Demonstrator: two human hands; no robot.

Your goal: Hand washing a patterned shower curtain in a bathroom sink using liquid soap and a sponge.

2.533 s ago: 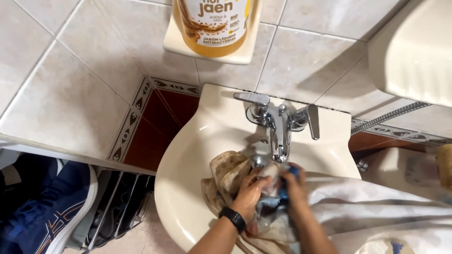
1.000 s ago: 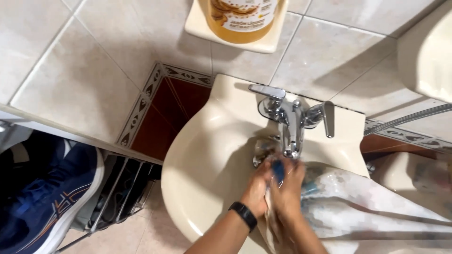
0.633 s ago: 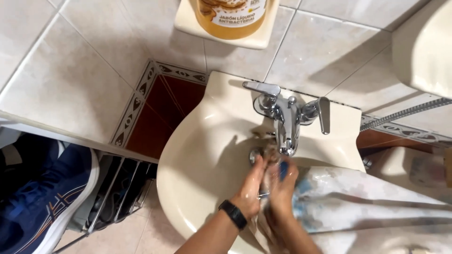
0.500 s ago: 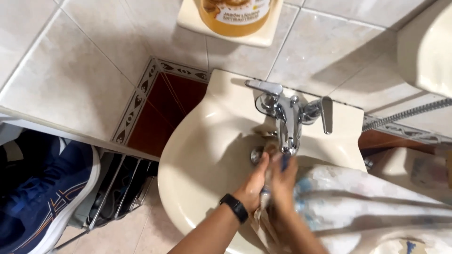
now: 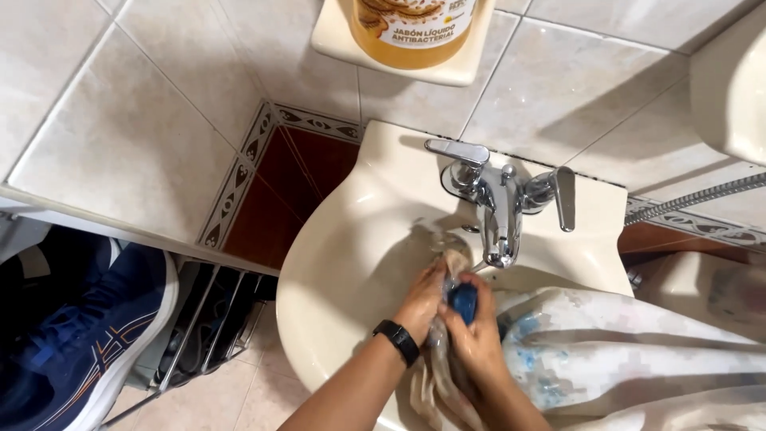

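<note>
While both hands press together in the sink [image 5: 335,263] bowl, the scrubbing step looks under way: the left hand [image 5: 420,299] is clenched on a wet beige cloth [image 5: 437,375], and the right hand [image 5: 477,339] grips a small blue object [image 5: 463,302] against it. Next, I judge, comes rinsing under the tap [image 5: 501,215], which hangs just above. Room is tight: a pale garment [image 5: 638,351] drapes over the right rim, with open bowl on the left.

Glossy cream ceramic sink [image 5: 351,239], shiny chrome tap [image 5: 501,211], limp wet cloth [image 5: 594,351], smooth glazed wall tiles [image 5: 136,136].
</note>
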